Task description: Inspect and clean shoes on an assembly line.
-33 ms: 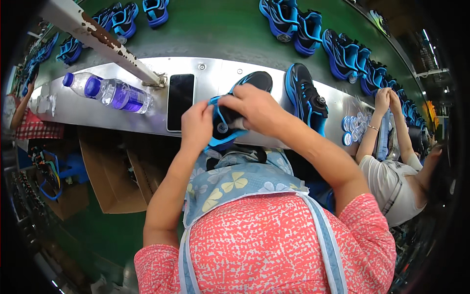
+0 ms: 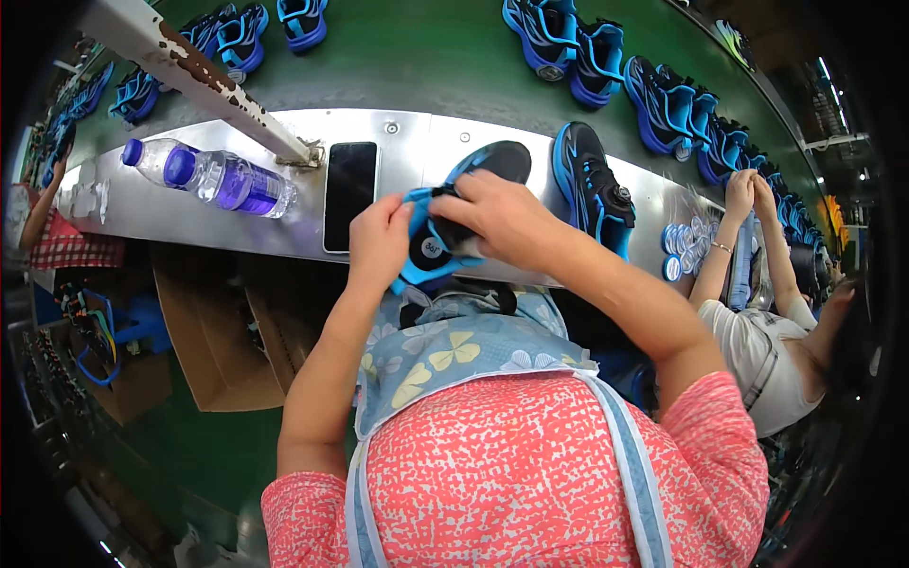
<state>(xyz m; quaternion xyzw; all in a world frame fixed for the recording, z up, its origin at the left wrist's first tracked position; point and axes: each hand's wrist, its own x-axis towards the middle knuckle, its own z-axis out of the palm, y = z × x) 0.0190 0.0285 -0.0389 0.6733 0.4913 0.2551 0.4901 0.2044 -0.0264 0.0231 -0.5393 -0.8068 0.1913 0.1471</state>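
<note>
A black and blue sneaker (image 2: 509,159) lies on the metal ledge before me, its toe pointing away to the right. My left hand (image 2: 381,241) pinches the bright blue collar on the left of its opening. Curled over the opening from the right, my right hand (image 2: 502,216) grips dark material at the tongue. Something whitish shows under its palm, too covered to name. A round pale label (image 2: 432,247) shows inside the shoe. Just right of my hands stands a second matching sneaker (image 2: 589,185) with a round dial, which neither hand touches.
Left of the shoe lie a black-screened phone (image 2: 351,194) and two purple-capped bottles (image 2: 248,186), near a chipped white post (image 2: 204,80). Round stickers (image 2: 684,244) sit at right, near another person's raised hands (image 2: 748,192). Sneakers line the green belt (image 2: 426,52). A cardboard box (image 2: 213,331) stands below.
My right hand has shifted slightly right, its fingers now more curled over dark material. The shoe has tilted a little, and the pale label inside shows more fully. My left hand keeps its pinch.
</note>
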